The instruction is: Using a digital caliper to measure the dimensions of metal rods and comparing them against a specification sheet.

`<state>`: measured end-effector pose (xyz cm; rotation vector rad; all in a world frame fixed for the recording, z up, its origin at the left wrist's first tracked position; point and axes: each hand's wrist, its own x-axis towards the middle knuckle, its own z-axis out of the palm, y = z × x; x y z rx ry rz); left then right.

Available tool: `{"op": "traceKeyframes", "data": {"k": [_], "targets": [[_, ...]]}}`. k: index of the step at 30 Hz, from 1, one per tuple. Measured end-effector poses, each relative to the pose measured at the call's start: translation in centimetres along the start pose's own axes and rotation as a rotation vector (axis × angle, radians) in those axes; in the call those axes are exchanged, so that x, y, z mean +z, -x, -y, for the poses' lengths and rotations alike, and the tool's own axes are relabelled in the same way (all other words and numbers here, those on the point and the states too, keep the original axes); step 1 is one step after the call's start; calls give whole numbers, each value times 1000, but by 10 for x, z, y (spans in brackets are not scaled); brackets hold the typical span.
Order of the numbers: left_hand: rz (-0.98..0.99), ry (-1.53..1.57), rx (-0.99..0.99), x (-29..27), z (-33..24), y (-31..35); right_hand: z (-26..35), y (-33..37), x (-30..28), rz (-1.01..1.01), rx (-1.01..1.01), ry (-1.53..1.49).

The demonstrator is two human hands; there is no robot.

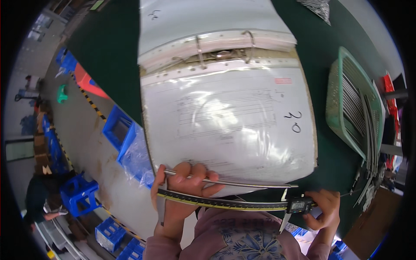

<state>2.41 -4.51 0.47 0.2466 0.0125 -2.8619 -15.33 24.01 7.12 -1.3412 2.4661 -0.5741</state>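
A long digital caliper spans the space in front of my chest, spread wide. My left hand is closed around a thin metal rod and supports the caliper's fixed-jaw end. The rod lies roughly along the beam, on its far side, and its right end is close to the sliding jaw; whether they touch I cannot tell. With bent fingers, my right hand grips the caliper by its display slider. Just beyond both hands lies an open ring binder with plastic-sleeved sheets.
On the dark green table, a light green basket of metal rods stands at the right. A clear bag lies at the far right. Blue bins stand left of the table. At the lower left, another person is near a blue stool.
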Motion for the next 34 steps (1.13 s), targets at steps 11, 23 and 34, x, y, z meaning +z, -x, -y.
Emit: {"op": "traceKeyframes", "data": {"k": [11, 23, 34], "targets": [[7, 21, -2, 3, 3, -3, -2, 7, 1, 19, 58, 27], [40, -9, 1, -3, 1, -1, -2, -1, -3, 22, 6, 16], [90, -6, -18, -7, -2, -2, -3, 8, 0, 83, 138, -74]]}}
